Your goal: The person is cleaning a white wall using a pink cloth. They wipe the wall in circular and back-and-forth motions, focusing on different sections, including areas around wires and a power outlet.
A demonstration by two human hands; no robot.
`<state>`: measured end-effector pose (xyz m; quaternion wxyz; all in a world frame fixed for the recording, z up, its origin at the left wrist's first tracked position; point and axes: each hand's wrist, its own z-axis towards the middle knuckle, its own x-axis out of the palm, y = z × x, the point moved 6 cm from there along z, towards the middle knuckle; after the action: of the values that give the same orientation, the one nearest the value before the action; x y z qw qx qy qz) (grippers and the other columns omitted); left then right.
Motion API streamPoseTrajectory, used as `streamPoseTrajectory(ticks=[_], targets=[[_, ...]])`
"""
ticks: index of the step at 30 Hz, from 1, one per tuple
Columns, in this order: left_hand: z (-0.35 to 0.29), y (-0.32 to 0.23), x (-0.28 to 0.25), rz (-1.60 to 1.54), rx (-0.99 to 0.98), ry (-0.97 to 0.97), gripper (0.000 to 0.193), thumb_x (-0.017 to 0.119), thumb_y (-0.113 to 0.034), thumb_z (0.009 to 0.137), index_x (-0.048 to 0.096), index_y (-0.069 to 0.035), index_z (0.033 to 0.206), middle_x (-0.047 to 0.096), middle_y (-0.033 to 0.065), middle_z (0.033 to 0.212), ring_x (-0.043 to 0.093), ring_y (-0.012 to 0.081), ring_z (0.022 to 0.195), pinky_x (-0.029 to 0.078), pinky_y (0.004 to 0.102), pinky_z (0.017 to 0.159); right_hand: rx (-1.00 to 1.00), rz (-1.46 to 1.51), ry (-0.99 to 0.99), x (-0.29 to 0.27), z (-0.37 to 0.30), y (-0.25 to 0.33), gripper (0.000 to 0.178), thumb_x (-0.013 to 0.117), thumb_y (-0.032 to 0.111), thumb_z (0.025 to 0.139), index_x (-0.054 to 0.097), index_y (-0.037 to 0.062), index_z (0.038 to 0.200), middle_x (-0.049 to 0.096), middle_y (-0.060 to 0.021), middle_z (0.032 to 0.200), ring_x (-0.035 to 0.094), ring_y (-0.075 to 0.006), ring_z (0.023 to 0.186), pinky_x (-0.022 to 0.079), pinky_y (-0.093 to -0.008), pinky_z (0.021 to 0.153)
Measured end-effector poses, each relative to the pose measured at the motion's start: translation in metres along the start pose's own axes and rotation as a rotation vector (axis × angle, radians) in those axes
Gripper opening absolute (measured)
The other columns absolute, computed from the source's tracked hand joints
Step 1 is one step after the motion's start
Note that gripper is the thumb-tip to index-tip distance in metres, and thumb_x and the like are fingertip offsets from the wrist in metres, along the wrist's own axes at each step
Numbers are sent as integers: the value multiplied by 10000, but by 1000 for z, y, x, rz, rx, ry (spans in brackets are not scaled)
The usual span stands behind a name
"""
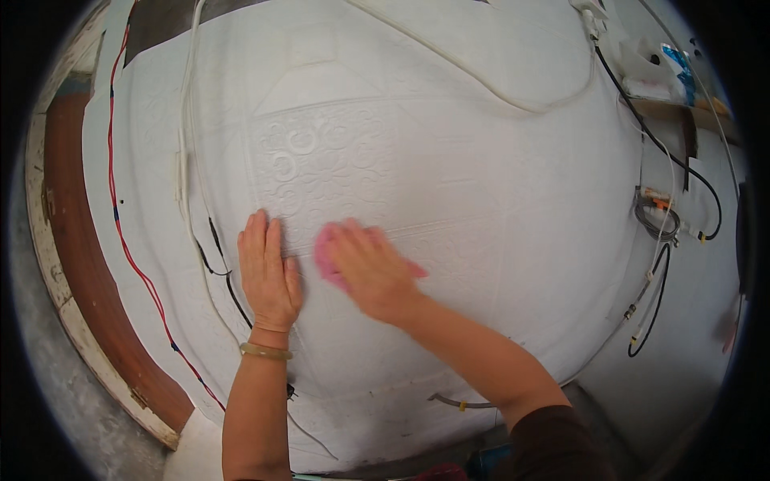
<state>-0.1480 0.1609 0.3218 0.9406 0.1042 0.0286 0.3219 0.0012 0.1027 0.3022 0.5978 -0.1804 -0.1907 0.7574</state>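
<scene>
A white sheet of embossed wall covering (449, 176) spreads before me, with raised scrolls and square lines. My left hand (270, 276) lies flat on it, fingers stretched upward and holding nothing; a pale bangle (265, 351) circles that wrist. To its right, my right hand (370, 272) presses a pink cloth (325, 255) against the surface. The cloth shows past the fingers on the left and by the wrist side on the right. Slight motion blur softens this hand, and its palm is hidden.
Red wires (120, 232) and white cables (184, 160) hang down the left side, beside a brown wooden door (68, 200). A white cable loops across the top. At right are a small shelf (642, 107), a black cable (642, 128) and a coiled grey cable (654, 216).
</scene>
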Motion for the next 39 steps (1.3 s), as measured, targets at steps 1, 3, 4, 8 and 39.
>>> streamPoseTrajectory(ticks=[1,3,4,8,39], targets=[[0,2,2,-29,-4,-10,459,462,-144,933,488,51,1348,447,239,1440,417,410,1338,278,506,1137,-28,-9,29,10,8,12,503,604,157,824,548,-58,1276,537,-199,1364,493,-352,1295,397,-497,1039],[0,7,4,-70,-4,-29,455,458,-151,936,497,54,1340,455,240,1434,421,413,1334,282,512,1134,-85,-26,82,19,21,31,510,617,197,825,562,-51,1268,539,-192,1363,493,-342,1295,402,-488,1039],[0,9,4,-87,-3,-39,454,452,-156,941,496,55,1341,456,239,1434,421,412,1334,283,510,1133,-88,-25,93,17,20,28,515,604,186,828,549,-46,1284,521,-192,1379,470,-336,1313,385,-487,1051],[1,6,-2,-7,31,-7,453,438,-159,960,482,51,1358,438,230,1451,408,409,1343,296,471,1130,-103,-4,176,5,5,11,514,572,167,845,526,-24,1320,492,-180,1416,431,-323,1349,359,-485,1071],[-1,4,-5,-25,25,-22,462,474,-157,915,526,64,1317,469,232,1429,423,406,1339,295,488,1128,-52,-105,213,-17,-70,7,490,599,202,825,568,-36,1252,537,-186,1354,526,-357,1249,430,-508,988]])
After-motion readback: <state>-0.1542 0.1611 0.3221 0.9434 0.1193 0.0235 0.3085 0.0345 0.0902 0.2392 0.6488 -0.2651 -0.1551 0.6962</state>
